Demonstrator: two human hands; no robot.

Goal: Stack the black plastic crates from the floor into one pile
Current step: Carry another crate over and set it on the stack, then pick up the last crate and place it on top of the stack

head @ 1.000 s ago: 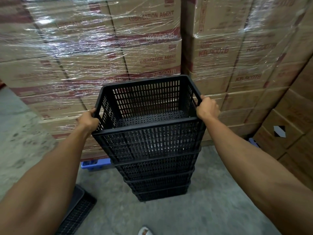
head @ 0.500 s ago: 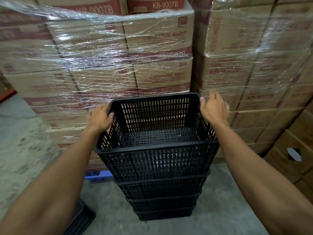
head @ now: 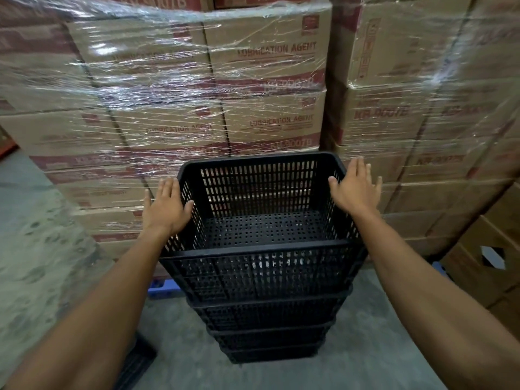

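Observation:
A pile of several nested black plastic crates stands on the concrete floor in front of me; the top crate (head: 261,274) is empty and sits level in the ones below (head: 270,333). My left hand (head: 166,206) lies flat with straight fingers on the top crate's left rim. Over the right rim my right hand (head: 354,190) is spread open, fingers straight, at or just above the rim. Neither hand grips anything.
Shrink-wrapped stacks of cardboard boxes (head: 213,108) rise right behind the pile, on a blue pallet (head: 166,287). More cardboard boxes (head: 489,263) stand at the right. Another black crate (head: 135,364) lies on the floor at the lower left, under my left forearm.
Both hands have let go of the top crate's rim and opened flat, after lowering it into the pile. My view has tilted up a little.

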